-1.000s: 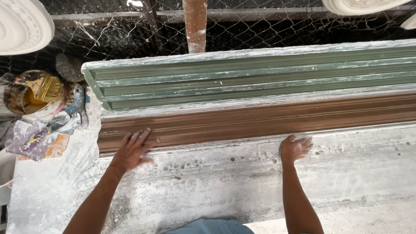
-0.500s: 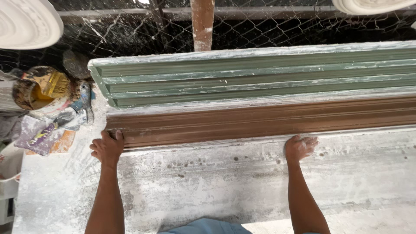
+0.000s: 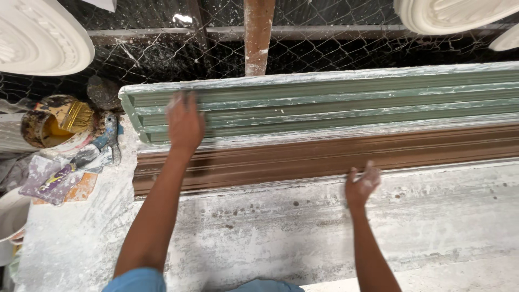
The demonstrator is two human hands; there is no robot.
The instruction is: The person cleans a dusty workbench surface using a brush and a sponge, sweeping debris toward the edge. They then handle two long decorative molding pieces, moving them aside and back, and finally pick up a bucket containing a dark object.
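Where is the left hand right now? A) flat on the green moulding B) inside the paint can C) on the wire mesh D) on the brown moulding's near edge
A: the left hand lies spread on the green moulding, while the right hand rests at the brown moulding near edge.

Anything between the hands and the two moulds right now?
Nothing visible. The left hand lies flat on the green mould, near its left end. The right hand rests on the near edge of the brown mould. The paint can and rags sit off to the left, clear of both.
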